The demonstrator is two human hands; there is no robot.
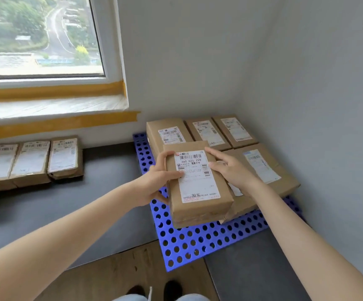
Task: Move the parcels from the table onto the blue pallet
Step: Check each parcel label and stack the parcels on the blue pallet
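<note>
Brown parcel [198, 183] with a white shipping label held over the blue pallet [200, 242], near its left-middle part, lower edge close to the perforated surface; contact with the pallet not clear. Left hand [156, 181] gripping the parcel's left edge, fingers [165, 156] curled round the far-left corner, thumb on the label. Right hand [230, 168] laid on the parcel's right side, fingers nearly straight and pointing toward the far edge, not curled round anything.

Already on the pallet: three parcels in a far row against the wall [208, 61] — left one [167, 132], middle one [207, 132], right one [234, 129] — and a larger parcel [267, 170] on the right, partly hidden by the right wrist. Held parcel overlapping the near edge of the far-left one and crowded against the larger one.

On the dark tabletop [102, 192], well apart to the left: three more labelled parcels [28, 164] side by side under the window [41, 35], yellow tape [57, 124] along the sill. Side wall close on the right of the pallet. Wooden floor [122, 274], shoes [172, 287] at the near edge.
</note>
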